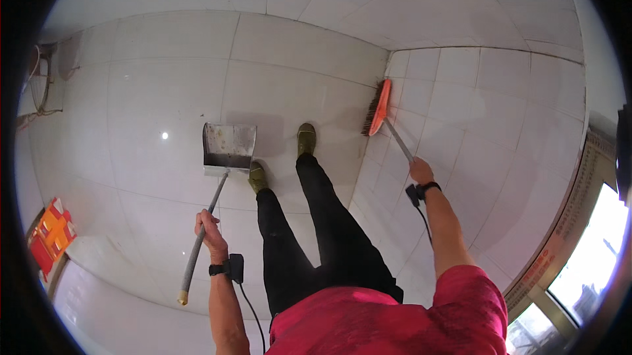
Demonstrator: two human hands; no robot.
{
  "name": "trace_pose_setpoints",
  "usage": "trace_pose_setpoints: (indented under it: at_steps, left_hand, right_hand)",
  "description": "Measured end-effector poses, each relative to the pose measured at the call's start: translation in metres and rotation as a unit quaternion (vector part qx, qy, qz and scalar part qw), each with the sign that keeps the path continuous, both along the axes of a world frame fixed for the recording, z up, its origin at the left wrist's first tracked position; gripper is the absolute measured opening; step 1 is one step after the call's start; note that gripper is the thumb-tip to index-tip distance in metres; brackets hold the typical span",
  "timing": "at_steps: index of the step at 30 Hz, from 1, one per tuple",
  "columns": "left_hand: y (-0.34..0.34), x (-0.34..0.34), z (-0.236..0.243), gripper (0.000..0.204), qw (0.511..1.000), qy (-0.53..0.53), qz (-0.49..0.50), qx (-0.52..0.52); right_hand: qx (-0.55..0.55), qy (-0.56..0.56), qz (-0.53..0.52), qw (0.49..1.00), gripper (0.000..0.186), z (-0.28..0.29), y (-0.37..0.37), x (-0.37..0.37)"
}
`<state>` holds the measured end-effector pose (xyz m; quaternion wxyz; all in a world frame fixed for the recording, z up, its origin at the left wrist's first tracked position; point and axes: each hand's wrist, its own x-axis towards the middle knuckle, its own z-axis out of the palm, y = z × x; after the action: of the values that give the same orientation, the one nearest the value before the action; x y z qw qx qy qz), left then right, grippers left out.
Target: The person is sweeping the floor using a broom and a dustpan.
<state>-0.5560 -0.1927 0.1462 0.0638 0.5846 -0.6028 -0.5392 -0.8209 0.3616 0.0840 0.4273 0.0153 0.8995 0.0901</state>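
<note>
My left hand [209, 231] is closed around the grey handle of a long-handled metal dustpan [227, 139]. The pan lies on the floor just beside my left shoe and has dark specks and stains in it. My right hand [420, 170] grips the grey pole of a broom whose orange head [382, 108] and dark bristles are at the junction of the floor and the white tiled wall on the right, near the corner.
Pale floor tiles [164, 91] meet tiled walls [490, 105] ahead and to the right. A dark-framed object with cords [39, 88] is at the far left, orange and red items [52, 233] at lower left. A framed window or door [586, 256] stands at right.
</note>
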Motion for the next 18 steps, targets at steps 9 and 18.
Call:
trace_pose_setpoints:
  at_steps: [9, 18]
  left_hand:
    - [-0.008, 0.002, 0.003, 0.031, 0.999, 0.002, 0.030, 0.019]
    - [-0.001, -0.011, 0.003, 0.029, 0.999, -0.007, 0.050, 0.015]
  right_hand:
    - [-0.106, 0.051, -0.026, 0.993, 0.030, 0.001, -0.039, -0.028]
    - [-0.023, 0.029, -0.015, 0.999, 0.031, -0.024, -0.031, -0.097]
